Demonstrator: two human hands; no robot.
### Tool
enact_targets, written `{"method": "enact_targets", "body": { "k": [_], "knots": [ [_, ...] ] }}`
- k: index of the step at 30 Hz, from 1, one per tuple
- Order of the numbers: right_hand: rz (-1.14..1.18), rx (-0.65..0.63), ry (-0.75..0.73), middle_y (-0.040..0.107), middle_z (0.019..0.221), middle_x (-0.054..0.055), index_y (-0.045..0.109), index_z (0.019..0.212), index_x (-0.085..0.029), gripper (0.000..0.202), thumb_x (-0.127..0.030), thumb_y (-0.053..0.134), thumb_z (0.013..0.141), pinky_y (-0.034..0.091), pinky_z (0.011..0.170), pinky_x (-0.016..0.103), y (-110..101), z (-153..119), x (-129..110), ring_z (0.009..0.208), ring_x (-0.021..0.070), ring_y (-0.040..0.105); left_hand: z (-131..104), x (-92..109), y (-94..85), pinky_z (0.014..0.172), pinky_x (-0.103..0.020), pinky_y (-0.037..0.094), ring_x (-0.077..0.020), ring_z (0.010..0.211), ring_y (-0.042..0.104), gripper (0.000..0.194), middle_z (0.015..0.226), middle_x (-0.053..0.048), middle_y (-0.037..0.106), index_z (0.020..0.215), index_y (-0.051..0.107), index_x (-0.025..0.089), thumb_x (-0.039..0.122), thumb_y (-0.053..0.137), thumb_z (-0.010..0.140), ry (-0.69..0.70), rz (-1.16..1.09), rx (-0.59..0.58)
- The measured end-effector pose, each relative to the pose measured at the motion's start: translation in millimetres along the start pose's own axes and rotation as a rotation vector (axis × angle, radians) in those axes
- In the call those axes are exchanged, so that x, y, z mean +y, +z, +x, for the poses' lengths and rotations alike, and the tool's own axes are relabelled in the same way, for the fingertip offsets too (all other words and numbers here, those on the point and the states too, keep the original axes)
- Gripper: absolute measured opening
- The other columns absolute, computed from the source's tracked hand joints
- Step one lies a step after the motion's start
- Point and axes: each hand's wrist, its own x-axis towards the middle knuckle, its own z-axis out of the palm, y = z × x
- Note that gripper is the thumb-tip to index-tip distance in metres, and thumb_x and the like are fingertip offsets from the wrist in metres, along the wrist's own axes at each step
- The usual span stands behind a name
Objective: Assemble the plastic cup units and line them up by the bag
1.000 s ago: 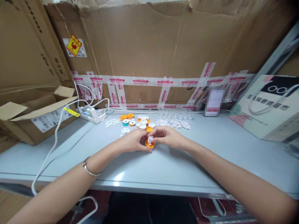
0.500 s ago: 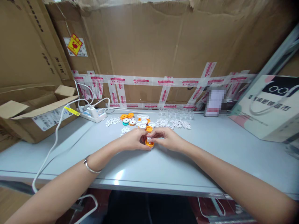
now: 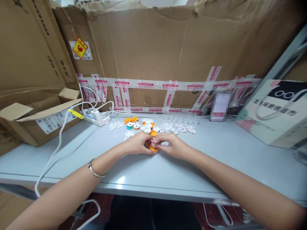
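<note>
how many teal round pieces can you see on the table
1: the teal round piece peeks out from under a white round piece, beyond the left hand. More may be hidden.

Compared with one second earlier, the right hand (image 3: 173, 144) covers more of the small white part (image 3: 153, 144); less of that part shows above the orange cup (image 3: 153, 149).

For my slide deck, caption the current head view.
Left hand holding an orange round part, right hand pinching a small white piece at it.
</note>
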Motion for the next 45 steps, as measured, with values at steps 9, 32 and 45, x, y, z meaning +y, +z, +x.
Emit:
{"method": "enact_targets", "body": {
  "k": [9,32,45],
  "knots": [
    [0.033,0.027,0.051,0.068,0.080,0.005,0.067,0.078,-0.017,0.009,-0.018,0.058,0.075,0.050,0.070,0.031,-0.2,2.5,3.3,0.073,0.0165,0.064,2.6,-4.4,4.2,0.059,-0.020,0.037,-0.0127,0.066,0.054,0.023,0.075,0.000,0.062,0.082,0.062,0.015,0.035,0.063,0.072,-0.041,0.017,0.043],
    [-0.454,0.731,0.686,0.062,0.097,0.012,0.060,0.092,-0.014,0.028,-0.021,0.057,0.065,0.040,0.089,0.040,-130.2,-25.6,144.5,0.096,0.0253,0.056,0.8,-2.6,5.8,0.059,-0.023,0.037,-0.0144,0.068,0.051,0.029,0.079,-0.001,0.056,0.088,0.059,0.016,0.037,0.063,0.068,-0.164,-0.025,0.076],
    [-0.472,0.841,0.727,0.061,0.086,0.010,0.050,0.089,-0.016,0.030,-0.020,0.061,0.062,0.044,0.080,0.042,-119.4,-31.7,151.5,0.081,0.0251,0.058,6.0,1.1,0.8,0.081,-0.029,0.046,-0.0172,0.088,0.061,0.028,0.096,-0.006,0.065,0.092,0.059,0.015,0.026,0.068,0.068,-0.269,-0.621,0.209]
  ]
}}
